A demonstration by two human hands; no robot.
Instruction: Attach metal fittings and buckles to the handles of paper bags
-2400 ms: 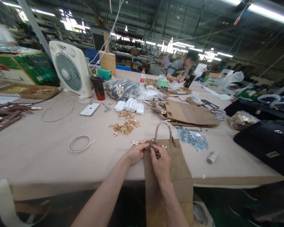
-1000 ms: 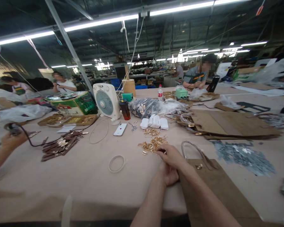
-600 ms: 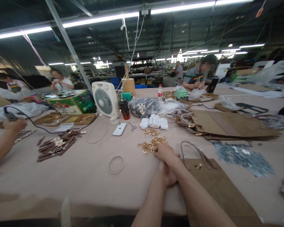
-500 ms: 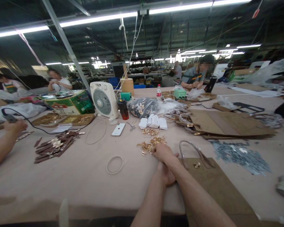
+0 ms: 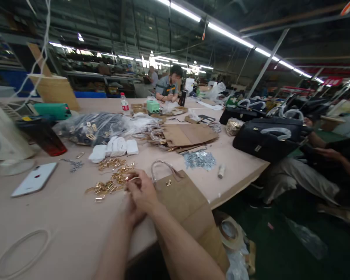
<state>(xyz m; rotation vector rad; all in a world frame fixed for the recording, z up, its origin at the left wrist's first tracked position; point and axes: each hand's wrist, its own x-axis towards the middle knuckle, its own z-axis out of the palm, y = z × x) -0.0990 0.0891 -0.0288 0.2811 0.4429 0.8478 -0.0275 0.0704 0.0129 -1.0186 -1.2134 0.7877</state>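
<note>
My right hand (image 5: 142, 190) is at the edge of a pile of small gold metal fittings (image 5: 106, 187), its thumb and fingers pinched together. A tiny glint shows at the fingertips, but I cannot make out what they hold. Lower down, my left hand (image 5: 133, 216) sits partly behind the right wrist, and its fingers are hidden. Just right of the hands lies a brown bag panel (image 5: 189, 202) with a plastic-wrapped handle (image 5: 160, 162) and a gold fitting (image 5: 169, 182) near its top. A second small heap of gold fittings (image 5: 111, 163) is farther back.
White wrapped bundles (image 5: 116, 147), a phone (image 5: 35, 179) and a tumbler (image 5: 45, 138) stand left. Stacked brown panels (image 5: 189, 136), grey metal pieces (image 5: 200, 159) and black bags (image 5: 268, 136) lie right. A person (image 5: 167, 87) works across the table; another sits right, beyond the table edge.
My view has swung to the right, bringing the black bags and the table's right edge into sight. My hands stay beside the gold fittings, the right one still pinching.
</note>
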